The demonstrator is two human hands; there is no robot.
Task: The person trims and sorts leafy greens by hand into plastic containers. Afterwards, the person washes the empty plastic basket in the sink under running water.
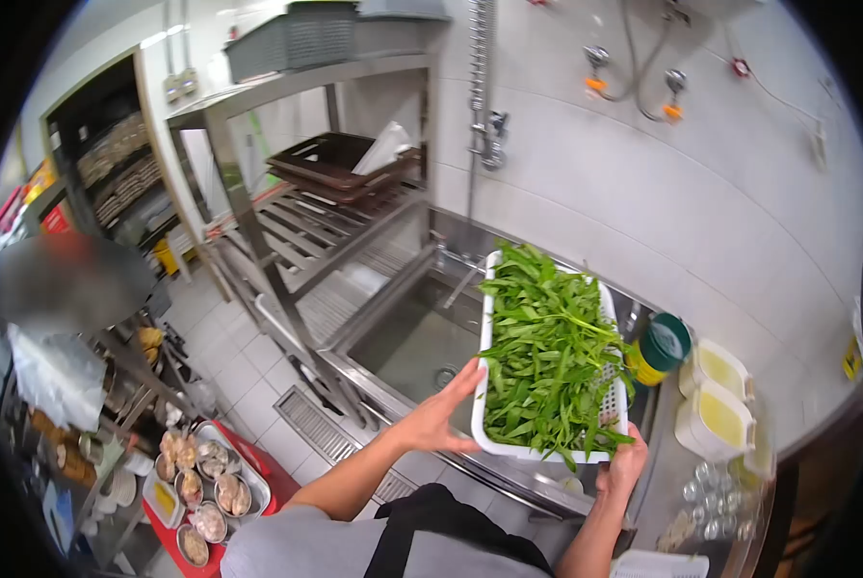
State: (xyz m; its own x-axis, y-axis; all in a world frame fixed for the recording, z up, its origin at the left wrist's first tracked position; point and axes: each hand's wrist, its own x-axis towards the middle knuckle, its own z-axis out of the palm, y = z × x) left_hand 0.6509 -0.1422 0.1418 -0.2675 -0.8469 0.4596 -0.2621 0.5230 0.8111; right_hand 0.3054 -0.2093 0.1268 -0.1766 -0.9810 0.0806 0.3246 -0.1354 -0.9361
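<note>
A white plastic basket (pixel 518 449) with perforated sides is heaped with long-leaved green vegetables (pixel 552 352). Some leaves hang over its right side and front edge. My left hand (pixel 451 412) grips the basket's left side near the front corner. At the front right corner, my right hand (pixel 624 464) is closed around the rim, with its fingers partly hidden. The basket is over the right part of a stainless steel sink (pixel 403 332), covering much of it. Whether it rests on anything below cannot be seen.
Right of the basket stand a green and yellow tub (pixel 661 349), white containers (pixel 716 419) and several small glass items (pixel 716 501). A metal rack (pixel 301 236) holds brown crates (pixel 330 159). Bowls of food (pixel 231 494) sit lower left, near a blurred person (pixel 65 284).
</note>
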